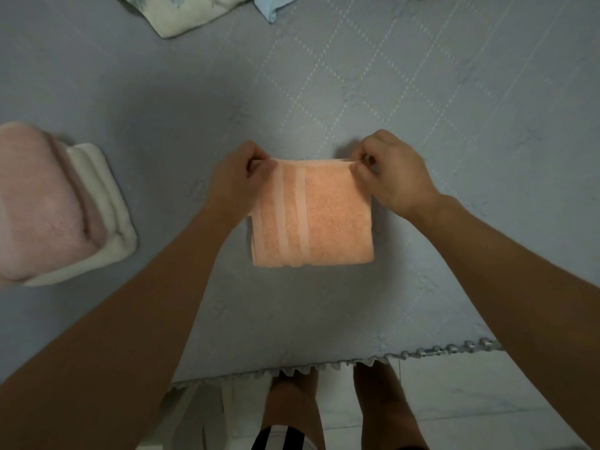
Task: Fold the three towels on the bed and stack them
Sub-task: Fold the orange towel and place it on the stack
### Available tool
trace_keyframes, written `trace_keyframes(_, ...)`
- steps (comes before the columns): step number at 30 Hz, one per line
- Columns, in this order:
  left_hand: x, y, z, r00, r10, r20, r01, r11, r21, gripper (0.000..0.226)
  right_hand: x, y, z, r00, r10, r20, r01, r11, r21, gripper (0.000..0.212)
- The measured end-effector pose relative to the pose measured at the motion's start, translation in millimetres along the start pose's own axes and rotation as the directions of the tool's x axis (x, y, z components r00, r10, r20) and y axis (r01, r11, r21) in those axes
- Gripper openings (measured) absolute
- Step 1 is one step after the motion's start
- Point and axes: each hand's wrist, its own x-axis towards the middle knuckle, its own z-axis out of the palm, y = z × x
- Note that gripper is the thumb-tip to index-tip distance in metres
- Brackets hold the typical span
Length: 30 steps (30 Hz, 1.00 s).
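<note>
Bed: we stand at the near edge of a grey-blue quilted bedspread [422, 92] with a stitched diamond pattern and a scalloped fringe along the edge; pale floor tiles [470, 401] lie below it.
Orange towel: the orange towel [321, 219], folded to a small rectangle with paler woven bands down its left part, lies flat on the bed straight in front of us.
Left hand: our left hand [237, 180] pinches the towel's far left corner, fingers closed on the cloth.
Right hand: our right hand [393, 170] pinches the far right corner the same way, thumb and fingers shut on the fold.
Stack: to our left, well apart from the orange one, a folded pink towel [39, 203] rests on top of a folded cream towel [107, 209].
Far edge: a pale floral cloth [175, 11] and a light blue cloth [271, 6] lie at the top of the view, partly cut off.
</note>
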Motion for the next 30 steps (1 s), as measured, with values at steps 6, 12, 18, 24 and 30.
trace_keyframes(6, 2.6, 8.7, 5.6, 0.987, 0.046, -0.154, -0.053, 0.998, -0.043, 0.007, 4.5, -2.3, 0.1, 0.986, -0.011, -0.168, 0.009, 1.0, -0.012, 0.012)
trace_keyframes(12, -0.3, -12.3, 29.3, 0.984, -0.12, -0.129, 0.125, 0.991, 0.036, 0.022, -3.0, -5.4, 37.9, 0.89, 0.413, -0.191, -0.384, 0.907, 0.173, 0.023)
trace_keyframes(18, -57.3, 0.2, 24.0, 0.944, -0.167, -0.286, 0.179, 0.984, 0.018, 0.051, -46.1, -30.0, 58.1, 0.846, 0.487, -0.217, -0.469, 0.873, 0.131, 0.06)
trace_keyframes(24, -89.9, 6.4, 64.5, 0.988, 0.151, 0.023, -0.147, 0.906, 0.398, 0.057, -63.6, -35.1, 96.6, 0.997, -0.068, 0.03, 0.074, 0.946, -0.315, 0.071)
trace_keyframes(30, -71.1, -37.0, 61.5, 0.978, -0.21, -0.018, 0.195, 0.871, 0.452, 0.063, -58.8, 0.8, 100.2, 0.908, 0.417, -0.025, -0.414, 0.89, -0.193, 0.078)
